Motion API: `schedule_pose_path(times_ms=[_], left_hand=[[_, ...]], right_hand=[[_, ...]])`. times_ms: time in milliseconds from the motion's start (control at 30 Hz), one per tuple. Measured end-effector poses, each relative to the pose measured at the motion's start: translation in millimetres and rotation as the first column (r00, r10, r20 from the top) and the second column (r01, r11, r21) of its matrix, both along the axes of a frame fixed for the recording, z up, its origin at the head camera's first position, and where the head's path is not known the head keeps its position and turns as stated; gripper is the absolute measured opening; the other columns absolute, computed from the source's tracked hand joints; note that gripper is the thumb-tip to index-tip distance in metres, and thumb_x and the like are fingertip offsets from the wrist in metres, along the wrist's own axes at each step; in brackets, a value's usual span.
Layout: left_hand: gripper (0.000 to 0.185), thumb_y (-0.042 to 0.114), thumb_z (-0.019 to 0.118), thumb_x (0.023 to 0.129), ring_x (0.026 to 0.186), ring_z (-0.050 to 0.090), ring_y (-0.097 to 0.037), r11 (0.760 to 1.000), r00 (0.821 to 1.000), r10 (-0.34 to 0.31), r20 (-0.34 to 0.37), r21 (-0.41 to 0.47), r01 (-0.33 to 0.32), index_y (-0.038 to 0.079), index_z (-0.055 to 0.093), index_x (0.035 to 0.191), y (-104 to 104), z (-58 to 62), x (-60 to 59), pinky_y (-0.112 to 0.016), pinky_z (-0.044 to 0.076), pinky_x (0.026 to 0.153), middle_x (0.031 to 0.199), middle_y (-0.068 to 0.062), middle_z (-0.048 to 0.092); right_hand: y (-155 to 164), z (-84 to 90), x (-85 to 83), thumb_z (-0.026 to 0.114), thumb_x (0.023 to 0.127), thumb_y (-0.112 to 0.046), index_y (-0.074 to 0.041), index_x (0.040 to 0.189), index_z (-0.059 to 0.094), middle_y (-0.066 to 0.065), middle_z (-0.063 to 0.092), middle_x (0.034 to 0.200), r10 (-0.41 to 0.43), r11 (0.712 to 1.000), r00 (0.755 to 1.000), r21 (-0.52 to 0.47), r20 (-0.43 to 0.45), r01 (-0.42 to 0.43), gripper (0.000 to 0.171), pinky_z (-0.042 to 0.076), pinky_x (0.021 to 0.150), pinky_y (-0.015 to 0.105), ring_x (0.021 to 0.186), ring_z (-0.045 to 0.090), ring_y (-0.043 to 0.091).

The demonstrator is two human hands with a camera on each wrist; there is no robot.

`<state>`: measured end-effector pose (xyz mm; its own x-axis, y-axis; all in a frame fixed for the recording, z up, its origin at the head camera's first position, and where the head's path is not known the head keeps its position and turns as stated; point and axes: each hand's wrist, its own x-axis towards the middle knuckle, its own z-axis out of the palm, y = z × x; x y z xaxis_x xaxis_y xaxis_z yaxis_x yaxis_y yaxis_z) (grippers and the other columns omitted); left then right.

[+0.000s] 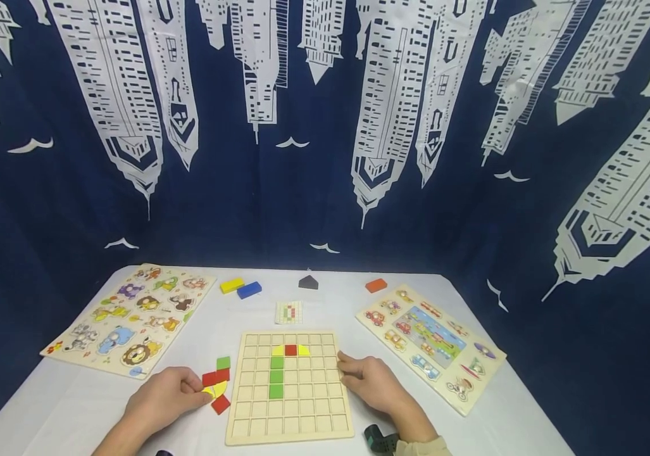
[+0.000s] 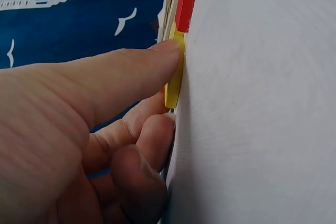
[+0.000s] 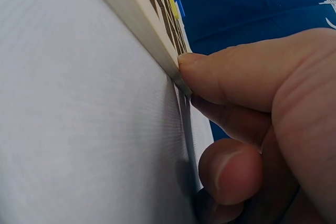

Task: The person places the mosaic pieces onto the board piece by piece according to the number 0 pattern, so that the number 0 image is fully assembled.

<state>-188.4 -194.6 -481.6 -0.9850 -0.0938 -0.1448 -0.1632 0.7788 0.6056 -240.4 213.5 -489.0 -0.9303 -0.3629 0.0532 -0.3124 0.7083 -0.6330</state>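
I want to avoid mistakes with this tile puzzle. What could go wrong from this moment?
1. The left hand pinches a yellow tile lying against the red tiles; lifting it may scatter them.
2. The right hand only presses the edge of the grid board, so the board might slide on the smooth tablecloth and shake the placed green tiles.

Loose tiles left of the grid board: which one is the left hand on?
The yellow curved tile: left hand pinches it; the red and green tiles beside it lie untouched.
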Motion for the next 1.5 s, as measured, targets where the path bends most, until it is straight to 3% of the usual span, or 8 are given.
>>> schedule_pose_path(times_ms=[400,700,833,1000,1100,1167,1333,1500], left_hand=[[0.017,0.024,0.084,0.083,0.072,0.057,-0.015,0.998,0.998,-0.013,-0.057,0.062,0.016,0.017,0.071,0.089,0,-4.5,-3.6,-0.032,0.044,0.067,0.077,0.005,0.066],[0.01,0.02,0.079,0.089,0.077,0.058,-0.016,0.987,0.997,0.008,-0.07,0.16,0.003,0.015,0.073,0.094,-3,-0.9,-5.1,-0.031,0.046,0.069,0.084,0.003,0.069],[0.015,0.025,0.079,0.09,0.077,0.057,-0.017,0.948,0.996,-0.044,-0.079,0.312,0.066,0.014,0.073,0.097,13,1.6,0.1,-0.028,0.047,0.064,0.09,0.002,0.071],[0.019,0.029,0.079,0.09,0.071,0.056,-0.015,0.856,0.962,-0.25,-0.106,0.44,0.271,0.012,0.073,0.097,49,2.6,10.7,-0.025,0.047,0.06,0.085,-0.002,0.069],[0.015,0.031,0.078,0.091,0.069,0.057,-0.011,0.84,0.93,-0.339,-0.144,0.399,0.368,0.018,0.073,0.094,69,1.5,11.9,-0.024,0.046,0.061,0.081,0.002,0.068],[0.012,0.033,0.078,0.091,0.07,0.058,-0.008,0.855,0.919,-0.361,-0.161,0.335,0.395,0.023,0.072,0.09,81,0.8,11.0,-0.024,0.045,0.062,0.079,0.007,0.067],[0.01,0.032,0.078,0.09,0.069,0.055,-0.002,0.906,0.911,-0.372,-0.181,0.144,0.398,0.033,0.069,0.085,98,-3.6,6.0,-0.025,0.042,0.061,0.076,0.019,0.064],[0.011,0.029,0.078,0.09,0.069,0.052,0.001,0.915,0.895,-0.385,-0.226,0.035,0.402,0.035,0.071,0.085,102,-6.9,5.1,-0.024,0.042,0.061,0.079,0.022,0.06]], right_hand=[[1,1.7,3.0,0.071,0.095,-0.018,-0.008,0.127,0.072,0.004,0.059,0.147,0.008,1.0,1.0,-0.014,0.007,-0.008,0.034,0.038,0.113,0.055,0.14,0.052,0.033],[0,2.4,2.1,0.071,0.095,-0.019,-0.007,0.127,0.072,0.003,0.059,0.147,-0.001,1.0,1.0,-0.015,0.006,0.001,0.034,0.039,0.113,0.054,0.14,0.053,0.032],[0,2.9,2.6,0.07,0.096,-0.019,-0.007,0.127,0.072,0.004,0.059,0.147,-0.002,1.0,1.0,-0.019,0.005,0.002,0.033,0.038,0.113,0.055,0.14,0.053,0.033],[1,3.0,3.6,0.069,0.097,-0.019,-0.007,0.127,0.072,0.005,0.058,0.147,0.009,1.0,1.0,-0.025,0.005,-0.008,0.033,0.038,0.113,0.055,0.139,0.053,0.033],[2,2.8,3.8,0.069,0.097,-0.02,-0.006,0.127,0.072,0.006,0.059,0.146,0.012,1.0,1.0,-0.027,0.001,-0.012,0.033,0.039,0.113,0.055,0.139,0.053,0.034],[3,2.8,3.9,0.069,0.097,-0.02,-0.005,0.126,0.072,0.006,0.059,0.146,0.011,1.0,1.0,-0.028,-0.001,-0.011,0.033,0.039,0.113,0.055,0.139,0.053,0.034],[2,2.5,3.6,0.069,0.097,-0.02,-0.005,0.126,0.072,0.007,0.059,0.146,0.013,0.999,1.0,-0.038,0.0,-0.013,0.033,0.038,0.113,0.055,0.139,0.053,0.033],[1,3.2,3.7,0.069,0.097,-0.022,-0.005,0.125,0.072,0.007,0.06,0.145,0.01,0.999,1.0,-0.04,-0.002,-0.01,0.033,0.038,0.113,0.055,0.138,0.054,0.033]])
